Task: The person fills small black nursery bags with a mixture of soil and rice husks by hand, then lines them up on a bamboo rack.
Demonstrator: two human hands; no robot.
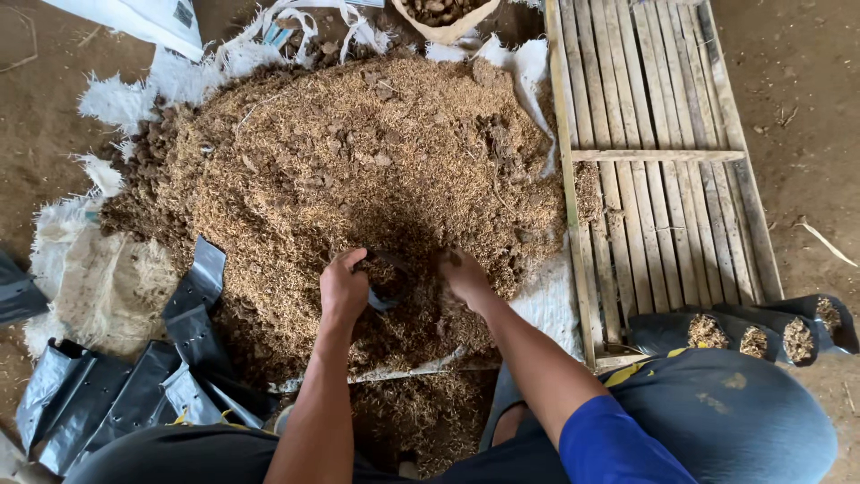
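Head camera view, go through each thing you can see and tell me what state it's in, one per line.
Left hand: closed on the rim of a small black bag at the heap.
Right hand: pushed into the husk, fingers half buried.
Small black bag: open, partly sunk in husk.
Husk heap: loose, piled on white sheeting.
Filled black bags: upright, full, in a row.
Empty black bags: flat, unfilled.
Wooden slat rack: lying flat.

The person wears a blue short sleeve [618, 444], dark trousers [735, 417] with yellow trim, and both forearms are bare.
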